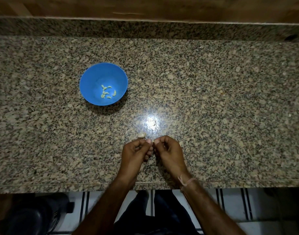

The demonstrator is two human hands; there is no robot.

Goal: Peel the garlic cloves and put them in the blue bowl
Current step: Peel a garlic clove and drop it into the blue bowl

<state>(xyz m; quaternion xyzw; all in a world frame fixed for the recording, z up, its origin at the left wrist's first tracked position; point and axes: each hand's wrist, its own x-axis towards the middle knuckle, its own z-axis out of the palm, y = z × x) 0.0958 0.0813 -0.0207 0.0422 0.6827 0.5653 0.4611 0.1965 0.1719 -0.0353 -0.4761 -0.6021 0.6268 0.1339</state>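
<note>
A blue bowl stands on the granite counter, left of centre, with several pale peeled garlic cloves in its bottom. Near the front edge my left hand and my right hand meet fingertip to fingertip, fingers curled, pinching something small between them that the fingers hide. Just beyond the fingertips lies a small piece of garlic or its skin on the counter.
The speckled granite counter runs wide to both sides, with a raised granite ledge and wooden wall at the back. A bright light glare sits ahead of the hands. Below the front edge are a tiled floor and dark objects at left.
</note>
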